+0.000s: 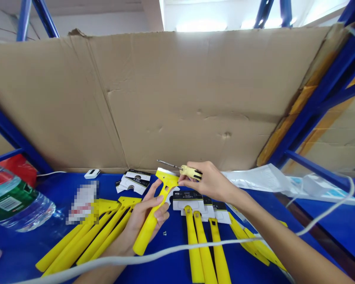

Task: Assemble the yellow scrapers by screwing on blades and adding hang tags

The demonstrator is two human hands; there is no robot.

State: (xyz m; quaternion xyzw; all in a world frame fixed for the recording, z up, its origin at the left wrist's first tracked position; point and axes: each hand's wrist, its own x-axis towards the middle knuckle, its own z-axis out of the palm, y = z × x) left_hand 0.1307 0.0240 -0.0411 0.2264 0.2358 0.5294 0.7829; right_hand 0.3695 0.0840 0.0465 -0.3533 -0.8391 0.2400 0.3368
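Note:
My left hand (136,221) is closed around the handle of a yellow scraper (148,228), tilted with its blade end up. In my right hand (211,181) is a screwdriver (191,172) with a pale yellow and black handle, its shaft pointing left above the scraper's head. The right thumb and fingertips are at the right edge of that head; whether they also pinch something small cannot be seen. Two small screws (165,233) lie on the blue surface below the scraper. More yellow scrapers (103,228) lie left of my left hand.
Carded scrapers (205,252) lie at right centre, with more yellow pieces (251,242) beyond. Cards (133,181) sit behind. A large water bottle (14,201) stands left. A white cable (165,251) crosses the foreground. Cardboard (177,98) walls the back; plastic wrap (254,179) lies back right.

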